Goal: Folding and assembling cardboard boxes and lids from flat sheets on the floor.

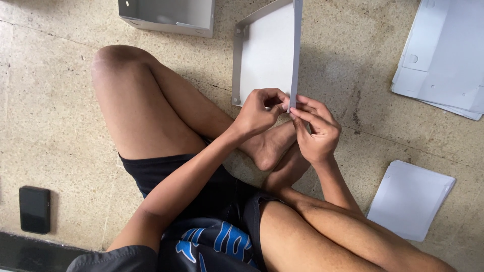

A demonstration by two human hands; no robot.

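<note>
Grey folded-plastic tray, half assembled, stands on the floor at upper centre of the frame. Its thin side wall could buckle or slip free if pinched unevenly. Left hand and right hand both pinch that wall's lower edge, directly below the tray.

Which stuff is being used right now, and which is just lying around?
In use: left hand and right hand, both pinching the edge of the half-folded grey box.

Lying about: finished box, flat sheets, smaller sheet pile, black phone.
</note>
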